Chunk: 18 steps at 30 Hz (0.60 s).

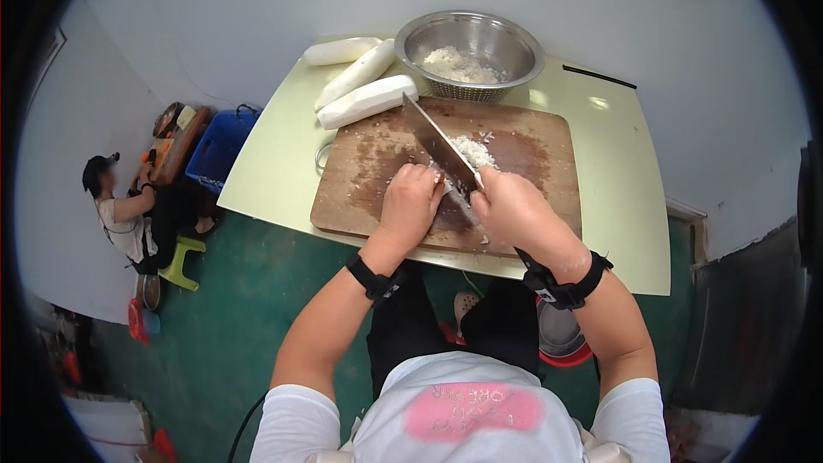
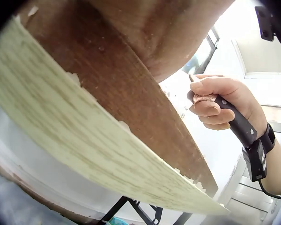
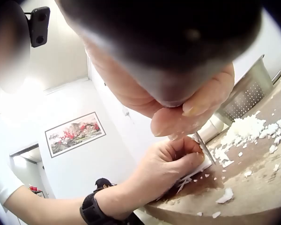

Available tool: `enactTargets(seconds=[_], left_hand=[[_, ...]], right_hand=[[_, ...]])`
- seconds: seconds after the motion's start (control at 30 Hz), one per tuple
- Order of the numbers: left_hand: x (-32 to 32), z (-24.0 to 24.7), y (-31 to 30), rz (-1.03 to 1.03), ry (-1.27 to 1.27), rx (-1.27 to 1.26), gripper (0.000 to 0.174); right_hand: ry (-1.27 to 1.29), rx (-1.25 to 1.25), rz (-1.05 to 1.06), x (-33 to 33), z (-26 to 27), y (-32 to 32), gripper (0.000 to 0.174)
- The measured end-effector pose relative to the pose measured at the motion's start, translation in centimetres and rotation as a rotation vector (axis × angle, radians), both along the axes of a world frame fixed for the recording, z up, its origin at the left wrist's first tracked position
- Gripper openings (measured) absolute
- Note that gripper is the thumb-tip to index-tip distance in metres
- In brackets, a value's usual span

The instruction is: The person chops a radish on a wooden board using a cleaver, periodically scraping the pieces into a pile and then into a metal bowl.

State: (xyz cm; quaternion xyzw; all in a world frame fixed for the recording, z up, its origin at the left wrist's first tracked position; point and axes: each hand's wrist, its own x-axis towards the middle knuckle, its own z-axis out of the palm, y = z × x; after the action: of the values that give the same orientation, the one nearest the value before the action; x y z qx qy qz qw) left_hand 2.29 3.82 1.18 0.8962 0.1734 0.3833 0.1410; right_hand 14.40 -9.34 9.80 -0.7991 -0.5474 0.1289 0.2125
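My right hand grips the black handle of a kitchen knife, its broad blade slanting across the wooden chopping board. Close to the blade's left side, the curled fingers of my left hand hold a white radish piece down on the board. In the right wrist view, this white piece shows under the left fingertips, right at the blade, and is mostly hidden by the hand. Beyond the blade lies a small heap of finely chopped white radish, with loose bits scattered around it.
Several long white radishes lie at the board's back left. Behind the board stands a perforated steel colander with chopped radish inside. The pale table has its front edge just before me. On the left, another person sits near a blue crate.
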Motion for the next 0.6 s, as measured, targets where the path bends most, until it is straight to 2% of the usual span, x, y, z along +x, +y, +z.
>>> enactTargets(seconds=[0.2, 0.27, 0.3, 0.43, 0.5, 0.6], left_hand=[[0.0, 0.0, 0.2, -0.025, 0.005, 0.032, 0.008], [-0.1, -0.2, 0.1, -0.046, -0.016, 0.004, 0.008], [-0.1, -0.2, 0.2, -0.061, -0.043, -0.021, 0.008], [-0.7, 0.4, -0.2, -0.053, -0.092, -0.058, 0.008], [-0.6, 0.3, 0.0, -0.047, -0.01, -0.011, 0.009], [-0.5, 0.1, 0.3, -0.036, -0.014, 0.006, 0.01]], right_hand=[[0.012, -0.072, 0.052, -0.4, -0.6, 2.1, 0.019], [0.177, -0.079, 0.014, -0.4, 0.0, 3.0, 0.021], [0.176, -0.073, 0.013, -0.4, -0.2, 2.9, 0.021], [0.062, -0.036, 0.025, -0.2, -0.7, 2.8, 0.02], [0.025, -0.033, 0.025, -0.2, -0.9, 2.6, 0.019], [-0.029, 0.089, 0.037, 0.3, -1.3, 1.9, 0.018]])
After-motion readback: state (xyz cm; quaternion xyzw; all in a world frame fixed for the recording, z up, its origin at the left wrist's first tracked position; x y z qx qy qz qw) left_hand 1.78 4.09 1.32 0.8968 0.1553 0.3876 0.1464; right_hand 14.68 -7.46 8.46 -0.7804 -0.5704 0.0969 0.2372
